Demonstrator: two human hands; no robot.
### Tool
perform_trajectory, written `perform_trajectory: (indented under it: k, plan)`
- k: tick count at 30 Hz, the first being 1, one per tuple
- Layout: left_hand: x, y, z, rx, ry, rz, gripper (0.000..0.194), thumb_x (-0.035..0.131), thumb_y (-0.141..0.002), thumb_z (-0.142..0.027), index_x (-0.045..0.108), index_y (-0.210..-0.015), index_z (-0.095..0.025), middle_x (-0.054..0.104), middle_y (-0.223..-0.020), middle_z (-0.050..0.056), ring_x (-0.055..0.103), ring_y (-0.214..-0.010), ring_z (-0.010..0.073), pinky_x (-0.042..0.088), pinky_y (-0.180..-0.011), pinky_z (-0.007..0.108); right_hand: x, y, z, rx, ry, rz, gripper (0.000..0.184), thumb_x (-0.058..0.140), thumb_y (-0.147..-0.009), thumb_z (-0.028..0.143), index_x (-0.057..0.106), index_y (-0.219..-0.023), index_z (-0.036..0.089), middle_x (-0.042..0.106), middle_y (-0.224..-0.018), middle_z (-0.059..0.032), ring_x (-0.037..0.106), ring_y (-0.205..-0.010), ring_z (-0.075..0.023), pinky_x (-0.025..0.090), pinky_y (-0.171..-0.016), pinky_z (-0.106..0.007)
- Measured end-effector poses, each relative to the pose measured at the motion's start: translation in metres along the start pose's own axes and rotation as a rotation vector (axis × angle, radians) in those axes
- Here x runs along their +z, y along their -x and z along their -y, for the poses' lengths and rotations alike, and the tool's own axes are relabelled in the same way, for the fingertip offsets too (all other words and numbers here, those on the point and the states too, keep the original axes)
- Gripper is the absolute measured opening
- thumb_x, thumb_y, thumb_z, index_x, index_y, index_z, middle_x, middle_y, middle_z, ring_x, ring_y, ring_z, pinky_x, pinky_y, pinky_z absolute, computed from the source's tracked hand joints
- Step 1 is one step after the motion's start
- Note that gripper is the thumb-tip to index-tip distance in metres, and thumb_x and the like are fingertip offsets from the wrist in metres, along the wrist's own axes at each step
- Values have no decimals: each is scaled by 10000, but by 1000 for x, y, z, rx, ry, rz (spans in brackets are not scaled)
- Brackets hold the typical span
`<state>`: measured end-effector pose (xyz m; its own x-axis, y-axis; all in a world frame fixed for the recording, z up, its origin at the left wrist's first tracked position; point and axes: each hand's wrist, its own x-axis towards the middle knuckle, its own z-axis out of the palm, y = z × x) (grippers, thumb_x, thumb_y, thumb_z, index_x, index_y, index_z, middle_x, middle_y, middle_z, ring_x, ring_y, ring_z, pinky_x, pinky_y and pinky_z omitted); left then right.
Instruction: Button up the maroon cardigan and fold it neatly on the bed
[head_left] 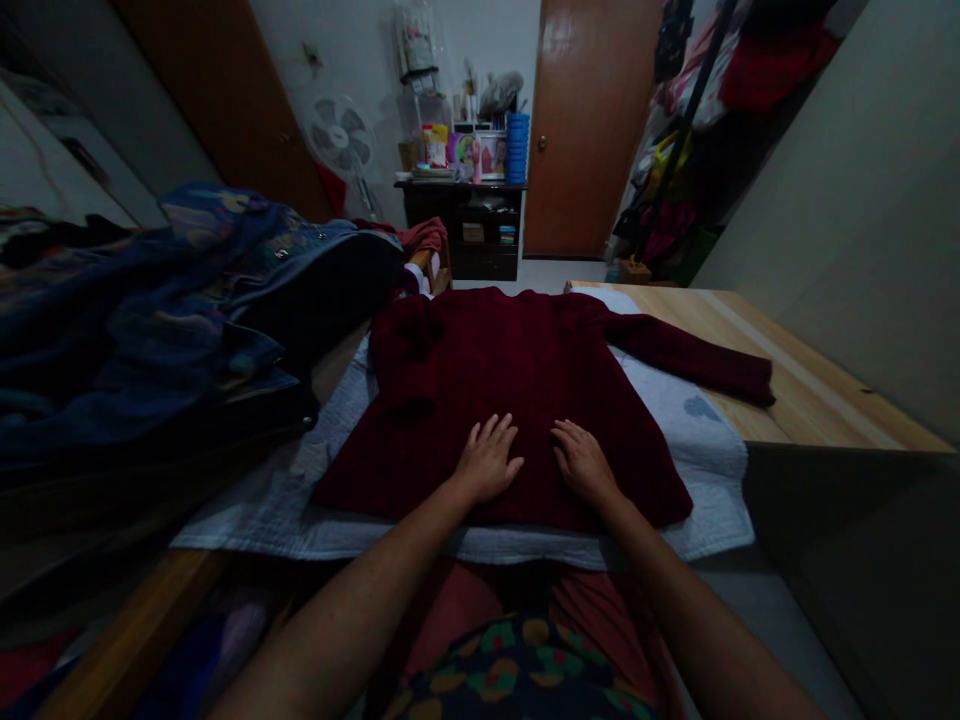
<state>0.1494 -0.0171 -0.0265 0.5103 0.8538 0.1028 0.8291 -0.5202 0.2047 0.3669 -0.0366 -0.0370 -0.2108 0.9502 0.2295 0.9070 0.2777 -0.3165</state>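
Observation:
A dark red long-sleeved garment lies spread out in front of me, its lower edge towards my body. On its lower middle my left hand rests flat, fingers spread. My right hand lies on the cloth a little to the right, fingers stretched forward and slightly bent, holding nothing. One sleeve reaches out to the right over the wooden board; the left sleeve is folded in on the body of the garment. Beneath it is a pale cloth, which shows around the edges.
A heap of denim clothes rises close on the left. The wooden tabletop extends on the right. Farther back stand a fan, a dark cabinet with things on it, and a brown door. Clothes hang at the upper right.

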Motion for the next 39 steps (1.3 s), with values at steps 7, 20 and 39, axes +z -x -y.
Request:
perform_trajectory:
  k: [7,20,39]
  plan:
    - [6,5,0,41,2,-114,485,436,-926,-406,440,-1365,-201,363,-1512,65,266,-1402,269,221,-1143,487,-4,8,20,47,42,149,503,389,-933,471,508,-1342,205,400,-1479,-90,274,-1394,-270,215,-1124,-490]
    - [-6,12,-2,119,147,-61,381,530,-884,-362,563,-1224,-194,499,-1405,59,406,-1262,234,339,-1089,402,-8,19,27,-50,141,150,555,412,-930,476,416,-1421,217,338,-1520,-68,250,-1404,-275,189,-1129,-478]
    - [-7,27,-14,25,37,114,700,452,-867,-578,316,-1462,-235,182,-1585,48,113,-1445,318,151,-1153,515,-24,50,-3,-245,155,154,545,460,-924,337,380,-1444,195,326,-1523,-94,240,-1415,-268,269,-1121,-471]
